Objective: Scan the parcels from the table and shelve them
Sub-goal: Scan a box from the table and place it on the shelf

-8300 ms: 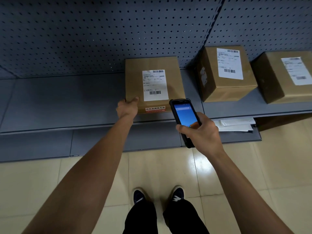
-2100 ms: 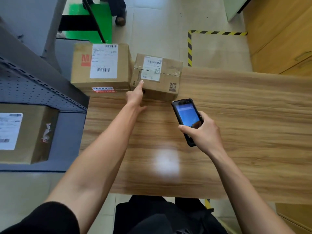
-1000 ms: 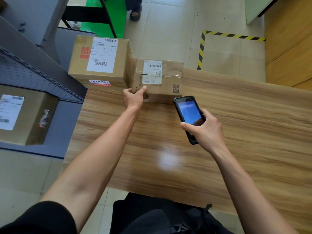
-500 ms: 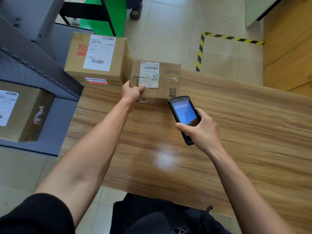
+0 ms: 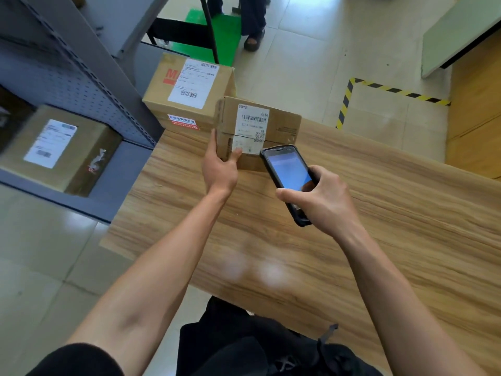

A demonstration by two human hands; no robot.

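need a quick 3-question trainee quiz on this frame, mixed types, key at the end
1. True or false: the left hand grips the small parcel at its near left corner, thumb on the label.
2. Multiple choice: what does the right hand hold? A) a tape gun B) the handheld scanner with its screen lit C) nothing
3. Fill in: the large parcel with red lettering sits at the table's far ____ corner, right beside the small one.

Key: 1 true; 2 B; 3 left
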